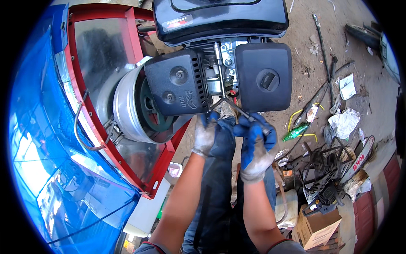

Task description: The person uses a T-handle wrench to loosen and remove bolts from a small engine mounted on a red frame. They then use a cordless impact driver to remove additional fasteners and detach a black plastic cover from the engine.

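While the left hand point(205, 134) and the right hand point(256, 150) shared the three-armed socket wrench point(224, 99), its longest arm pointed far across the engine point(229, 57), between the slotted left cover point(160, 84) and the square right cover point(249, 95). Left: fingers apparently closed on the near-left arm's end. Right: gripping the near-right arm, socket tip poking out. Far socket seated or not, couldn't tell. Good handling probably called for a straight shaft, socket fully home, even force from both hands, knuckles clear of cover edges. Materials: wrench was slim, round metal rods; covers matte black, boxy, corners rounded; tank point(224, 21) glossy black; drum point(126, 106) bare silvery metal, round; frame point(133, 38) red, flat bars; sheet point(31, 148) shiny blue, creased. Gloves point(202, 143) looked greyish-white, blue-coated at the fingers.
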A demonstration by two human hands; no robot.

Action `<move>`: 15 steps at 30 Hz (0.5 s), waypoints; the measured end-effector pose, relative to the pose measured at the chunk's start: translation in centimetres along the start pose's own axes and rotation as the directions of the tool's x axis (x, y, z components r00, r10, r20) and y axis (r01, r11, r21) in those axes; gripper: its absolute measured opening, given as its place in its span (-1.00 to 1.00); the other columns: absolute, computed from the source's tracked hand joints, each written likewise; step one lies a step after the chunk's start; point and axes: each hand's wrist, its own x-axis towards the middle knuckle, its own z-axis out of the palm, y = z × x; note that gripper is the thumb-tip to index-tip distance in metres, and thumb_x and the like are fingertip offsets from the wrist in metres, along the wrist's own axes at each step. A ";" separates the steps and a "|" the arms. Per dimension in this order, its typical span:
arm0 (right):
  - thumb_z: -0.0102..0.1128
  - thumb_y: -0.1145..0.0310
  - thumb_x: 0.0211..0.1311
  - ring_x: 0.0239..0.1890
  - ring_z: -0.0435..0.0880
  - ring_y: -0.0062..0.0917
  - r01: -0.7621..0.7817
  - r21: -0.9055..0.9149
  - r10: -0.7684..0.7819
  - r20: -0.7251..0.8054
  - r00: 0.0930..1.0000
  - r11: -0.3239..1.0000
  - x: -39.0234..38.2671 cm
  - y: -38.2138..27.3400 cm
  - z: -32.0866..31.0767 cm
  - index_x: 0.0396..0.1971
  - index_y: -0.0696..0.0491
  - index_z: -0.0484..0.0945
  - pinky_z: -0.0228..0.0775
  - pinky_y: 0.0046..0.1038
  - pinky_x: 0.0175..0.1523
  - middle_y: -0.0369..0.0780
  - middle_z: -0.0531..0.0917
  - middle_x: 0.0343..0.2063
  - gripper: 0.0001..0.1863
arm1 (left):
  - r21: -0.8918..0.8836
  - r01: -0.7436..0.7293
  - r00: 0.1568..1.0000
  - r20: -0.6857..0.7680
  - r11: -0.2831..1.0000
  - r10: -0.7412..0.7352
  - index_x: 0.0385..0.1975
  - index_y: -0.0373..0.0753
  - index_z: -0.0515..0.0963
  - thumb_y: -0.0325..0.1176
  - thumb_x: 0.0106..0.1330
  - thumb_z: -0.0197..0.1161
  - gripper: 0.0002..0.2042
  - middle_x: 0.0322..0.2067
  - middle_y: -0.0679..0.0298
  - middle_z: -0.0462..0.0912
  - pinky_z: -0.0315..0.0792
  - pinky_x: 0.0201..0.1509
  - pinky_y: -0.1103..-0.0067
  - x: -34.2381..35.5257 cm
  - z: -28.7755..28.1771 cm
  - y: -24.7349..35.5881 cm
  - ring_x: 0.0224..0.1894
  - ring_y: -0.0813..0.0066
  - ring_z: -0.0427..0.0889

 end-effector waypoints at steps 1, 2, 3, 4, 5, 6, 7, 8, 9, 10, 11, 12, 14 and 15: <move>0.27 0.34 0.30 -0.26 0.73 -0.40 0.052 -0.004 -0.051 0.011 0.999 0.999 -1.2 -0.4 0.9 -0.08 0.27 0.49 0.58 -0.44 -0.08 -0.02 0.69 -0.18 -0.66 | 0.137 -0.164 0.986 0.034 0.977 0.161 0.09 -0.25 0.45 -0.35 0.41 0.16 -0.70 -0.25 0.13 0.65 0.53 -0.24 0.49 -0.3 0.7 -0.7 -0.35 0.34 0.64; 0.32 0.39 0.25 -0.23 0.74 -0.38 0.096 0.009 -0.096 0.034 0.995 0.995 -2.0 -0.7 1.8 -0.09 0.26 0.49 0.58 -0.43 -0.06 -0.02 0.69 -0.16 -0.67 | 0.232 -0.281 0.960 0.072 0.931 0.272 0.11 -0.26 0.45 -0.35 0.41 0.16 -0.68 -0.23 0.10 0.66 0.54 -0.18 0.47 -0.5 1.7 -1.2 -0.31 0.31 0.65; 0.37 0.45 0.16 -0.19 0.74 -0.35 0.216 -0.135 -0.194 0.156 0.968 0.967 -2.0 -0.9 2.4 -0.10 0.24 0.49 0.57 -0.39 -0.04 -0.01 0.68 -0.14 -0.65 | 0.261 -0.247 0.969 0.091 0.933 0.231 0.12 -0.27 0.44 -0.35 0.40 0.16 -0.67 -0.20 0.08 0.66 0.55 -0.11 0.45 -0.7 2.7 -1.5 -0.26 0.28 0.66; 0.42 0.50 0.07 -0.14 0.73 -0.32 0.357 -0.227 -0.285 0.295 0.912 0.906 -2.0 -0.9 3.1 -0.12 0.21 0.50 0.56 -0.35 -0.02 -0.01 0.67 -0.11 -0.62 | 0.275 -0.186 0.981 0.098 0.943 0.165 0.12 -0.27 0.44 -0.35 0.40 0.16 -0.67 -0.19 0.07 0.66 0.54 -0.08 0.45 -1.0 3.8 -1.6 -0.24 0.27 0.66; 0.51 0.52 -0.11 -0.12 0.73 -0.28 0.465 -0.356 -0.331 0.375 0.866 0.811 -2.4 -1.1 3.7 -0.13 0.15 0.53 0.57 -0.32 -0.04 -0.01 0.67 -0.10 -0.53 | 0.291 -0.120 0.990 0.101 0.949 0.094 0.11 -0.28 0.45 -0.35 0.40 0.16 -0.67 -0.18 0.07 0.66 0.52 -0.04 0.45 -1.6 4.9 -1.6 -0.22 0.27 0.65; 0.55 0.44 -0.21 -0.12 0.72 -0.26 0.558 -0.467 -0.335 0.479 0.812 0.686 -2.2 -0.9 4.4 -0.14 0.11 0.57 0.57 -0.33 -0.09 -0.05 0.67 -0.11 -0.48 | 0.306 -0.054 0.994 0.103 0.950 0.023 0.11 -0.28 0.45 -0.35 0.40 0.16 -0.67 -0.16 0.06 0.66 0.51 -0.01 0.45 -2.1 6.1 -1.5 -0.19 0.27 0.65; 0.54 0.43 -0.21 -0.13 0.72 -0.26 0.573 -0.529 -0.252 0.558 0.791 0.626 -2.3 -1.2 4.5 -0.13 0.10 0.58 0.57 -0.34 -0.09 -0.08 0.68 -0.11 -0.48 | 0.319 0.004 0.994 0.106 0.948 -0.040 0.11 -0.29 0.46 -0.34 0.40 0.17 -0.67 -0.15 0.05 0.66 0.50 0.02 0.45 -2.3 7.6 -1.4 -0.17 0.27 0.65; 0.52 0.43 -0.22 -0.13 0.72 -0.25 0.584 -0.579 -0.156 0.621 0.768 0.569 -2.1 -1.3 4.7 -0.13 0.09 0.60 0.57 -0.35 -0.10 -0.10 0.68 -0.12 -0.49 | 0.331 0.060 0.989 0.109 0.942 -0.101 0.10 -0.29 0.46 -0.34 0.40 0.17 -0.68 -0.14 0.04 0.66 0.49 0.05 0.45 -2.4 9.1 -1.1 -0.15 0.26 0.65; 0.51 0.41 -0.16 -0.10 0.69 -0.28 0.594 -0.561 -0.159 0.637 0.754 0.577 -2.0 -1.8 4.1 -0.10 0.08 0.60 0.47 -0.28 0.05 -0.11 0.66 -0.09 -0.50 | -0.219 0.116 0.983 0.163 0.969 -0.081 0.02 -0.28 0.51 -0.38 0.41 0.15 -0.76 -0.19 0.12 0.67 0.49 0.00 0.51 -2.8 11.3 -0.7 -0.17 0.36 0.62; 0.50 0.39 -0.10 -0.08 0.67 -0.30 0.615 -0.541 -0.153 0.667 0.729 0.573 -1.9 -2.7 2.8 -0.08 0.07 0.61 0.37 -0.21 0.20 -0.12 0.64 -0.06 -0.52 | -0.404 0.174 0.972 0.218 0.898 -0.090 -0.02 -0.28 0.53 -0.40 0.43 0.13 -0.80 -0.21 0.16 0.67 0.50 -0.03 0.56 -3.3 12.2 0.0 -0.19 0.43 0.61; 0.42 0.43 -0.01 -0.12 0.70 -0.33 0.465 -0.374 -0.208 0.555 0.806 0.802 -1.0 -3.4 1.4 -0.06 0.13 0.59 0.44 -0.29 0.16 -0.09 0.67 -0.08 -0.57 | -0.435 0.252 0.961 0.219 0.865 -0.170 -0.05 -0.28 0.54 -0.42 0.45 0.10 -0.83 -0.22 0.21 0.67 0.50 -0.05 0.61 -3.6 12.9 1.0 -0.21 0.51 0.60; 0.35 0.47 0.09 -0.16 0.73 -0.36 0.317 -0.277 -0.169 0.451 0.876 0.907 -0.1 -4.1 -0.2 -0.04 0.18 0.57 0.51 -0.36 0.12 -0.07 0.70 -0.09 -0.61 | -0.358 0.256 0.957 0.226 0.898 -0.183 -0.04 -0.27 0.54 -0.40 0.47 0.09 -0.82 -0.26 0.25 0.66 0.49 -0.12 0.63 -4.3 13.0 2.3 -0.27 0.56 0.58; 0.12 0.40 0.37 -0.36 0.68 -0.54 -0.015 -0.113 0.029 0.125 0.992 0.993 1.2 -5.3 -3.6 -0.07 0.24 0.57 0.55 -0.49 -0.24 -0.10 0.71 -0.18 -0.75 | -0.358 0.234 0.944 0.307 0.904 -0.123 -0.09 -0.26 0.59 -0.35 0.49 0.09 -0.82 -0.36 0.34 0.63 0.42 -0.32 0.69 -5.3 13.1 5.5 -0.41 0.69 0.51; -0.06 0.23 0.50 -0.51 0.59 -0.60 -0.050 0.023 0.047 0.145 0.988 0.998 2.5 -5.7 -5.4 -0.09 0.23 0.58 0.43 -0.59 -0.40 -0.12 0.71 -0.23 -0.63 | -0.446 0.345 0.916 0.350 0.826 -0.194 -0.14 -0.24 0.63 -0.32 0.50 0.10 -0.81 -0.43 0.39 0.61 0.38 -0.45 0.73 -5.9 13.2 7.5 -0.48 0.77 0.47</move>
